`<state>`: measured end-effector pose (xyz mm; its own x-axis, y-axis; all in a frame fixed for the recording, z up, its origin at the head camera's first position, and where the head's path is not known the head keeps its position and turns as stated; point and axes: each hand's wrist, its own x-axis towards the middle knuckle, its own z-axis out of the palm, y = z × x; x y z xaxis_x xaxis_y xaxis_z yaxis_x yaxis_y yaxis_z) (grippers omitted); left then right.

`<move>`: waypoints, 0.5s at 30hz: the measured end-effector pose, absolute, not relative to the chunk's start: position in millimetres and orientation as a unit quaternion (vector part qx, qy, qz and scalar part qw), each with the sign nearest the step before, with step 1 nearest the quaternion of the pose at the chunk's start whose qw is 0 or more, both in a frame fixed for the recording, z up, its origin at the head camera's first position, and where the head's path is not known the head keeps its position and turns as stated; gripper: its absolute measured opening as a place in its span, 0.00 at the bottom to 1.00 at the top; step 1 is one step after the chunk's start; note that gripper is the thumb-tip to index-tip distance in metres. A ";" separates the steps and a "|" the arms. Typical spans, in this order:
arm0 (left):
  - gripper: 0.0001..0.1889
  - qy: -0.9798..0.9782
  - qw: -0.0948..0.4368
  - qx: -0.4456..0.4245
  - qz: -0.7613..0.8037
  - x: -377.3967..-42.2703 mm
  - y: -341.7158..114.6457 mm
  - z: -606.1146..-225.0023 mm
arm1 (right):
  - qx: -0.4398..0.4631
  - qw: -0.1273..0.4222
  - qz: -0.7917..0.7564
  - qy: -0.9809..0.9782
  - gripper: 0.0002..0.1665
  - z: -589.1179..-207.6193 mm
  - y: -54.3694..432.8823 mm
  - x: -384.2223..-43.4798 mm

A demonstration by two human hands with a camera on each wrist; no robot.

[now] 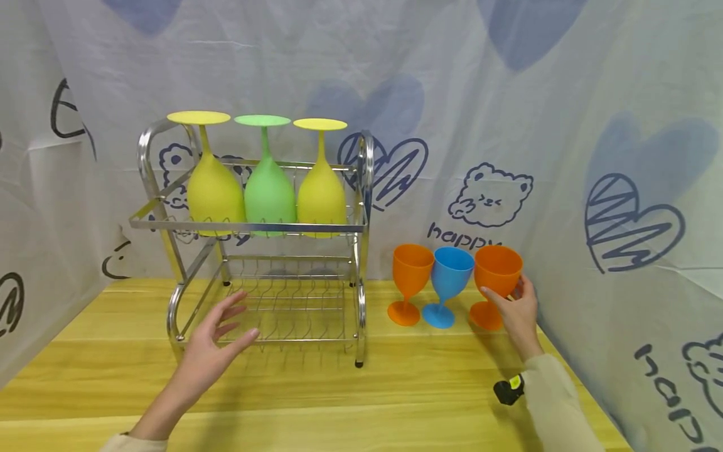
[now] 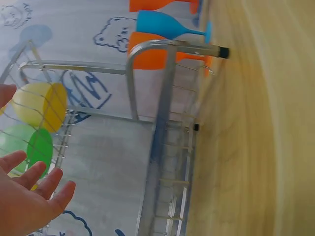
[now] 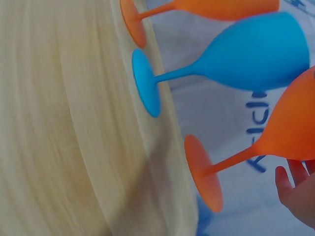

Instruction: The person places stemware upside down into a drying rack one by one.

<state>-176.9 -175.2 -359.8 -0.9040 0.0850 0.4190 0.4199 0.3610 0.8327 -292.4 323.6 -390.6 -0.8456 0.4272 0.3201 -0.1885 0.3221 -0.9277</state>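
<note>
My right hand (image 1: 516, 311) is at the bowl of the right-hand orange goblet (image 1: 498, 267), thumb in front and fingers round its right side. Whether its foot touches the table cannot be told. To its left stand a blue goblet (image 1: 450, 270) and another orange goblet (image 1: 412, 270), both upright. My left hand (image 1: 211, 345) hovers before the lower tier of a metal rack (image 1: 248, 227), fingers spread and holding nothing. Upside down on the rack's upper tier are a yellow goblet (image 1: 213, 191), a green goblet (image 1: 270, 194) and a second yellow goblet (image 1: 321, 194).
The rack's lower tier is a wire grid (image 1: 288, 307) just above the wooden table (image 1: 350, 408). A small black and yellow object (image 1: 509, 390) shows by the right sleeve. Patterned white cloth (image 1: 452, 125) hangs behind and at both sides.
</note>
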 end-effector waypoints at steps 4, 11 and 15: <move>0.34 -0.785 0.180 -0.170 -0.568 -176.0 -172.4 -355.3 | -0.062 0.263 0.564 -0.780 0.52 -382.2 318.6 -283.3; 0.36 -0.786 0.154 -0.159 -0.577 -178.5 -161.5 -347.6 | 0.004 0.246 0.529 -0.812 0.50 -372.4 302.7 -261.2; 0.37 -0.781 0.142 -0.166 -0.585 -182.5 -152.9 -344.3 | 0.053 0.241 0.504 -0.827 0.49 -370.0 289.0 -248.7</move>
<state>-182.5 -152.9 -344.3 -0.9043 0.0933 0.4165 0.4260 0.2591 0.8668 -248.7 289.0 -370.0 -0.8778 0.1557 0.4530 -0.3313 0.4856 -0.8090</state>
